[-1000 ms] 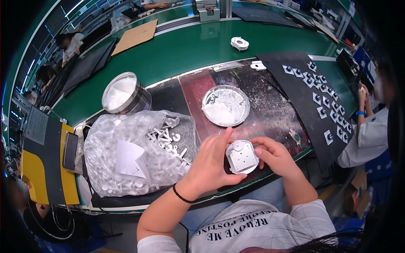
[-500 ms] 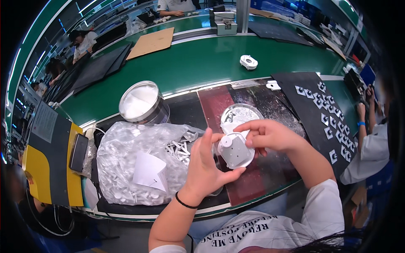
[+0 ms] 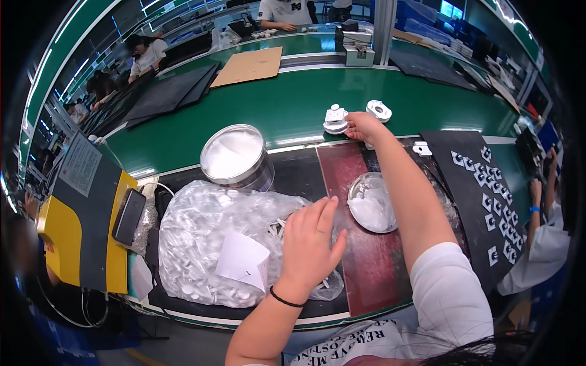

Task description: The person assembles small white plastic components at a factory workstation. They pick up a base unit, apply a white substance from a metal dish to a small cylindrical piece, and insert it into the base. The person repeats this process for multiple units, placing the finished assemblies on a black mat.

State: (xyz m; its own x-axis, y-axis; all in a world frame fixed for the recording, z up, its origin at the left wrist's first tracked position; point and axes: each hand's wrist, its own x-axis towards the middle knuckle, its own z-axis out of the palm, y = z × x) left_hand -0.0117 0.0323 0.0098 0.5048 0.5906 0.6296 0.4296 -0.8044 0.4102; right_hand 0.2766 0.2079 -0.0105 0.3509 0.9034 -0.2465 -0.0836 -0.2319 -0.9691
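Observation:
My right hand (image 3: pixel 364 127) reaches out over the green work surface, its fingers closed at the right edge of a white plastic housing (image 3: pixel 335 121). That housing has a small round knob on top. Just right of the hand sits a second white housing (image 3: pixel 379 111) with an oval opening. My left hand (image 3: pixel 309 241) is empty, fingers stretched, above the right side of a clear plastic bag (image 3: pixel 195 244) full of white parts. Several slim white pieces (image 3: pixel 276 228) show at the bag's mouth. Between my arms lies a round metal dish (image 3: pixel 366 179) with crumpled whitish film inside.
A clear tub (image 3: pixel 261 174) with white contents stands behind the bag. At right, a black mat (image 3: pixel 445 146) carries several small white-and-black parts. A yellow-and-black machine (image 3: pixel 91 226) stands at left. Cardboard (image 3: pixel 247 66) lies farther back. A co-worker's arm (image 3: pixel 535 207) shows at far right.
My right hand has carried the white housing forward from between both hands to the green surface. My left hand has let go of it. The view has shifted slightly.

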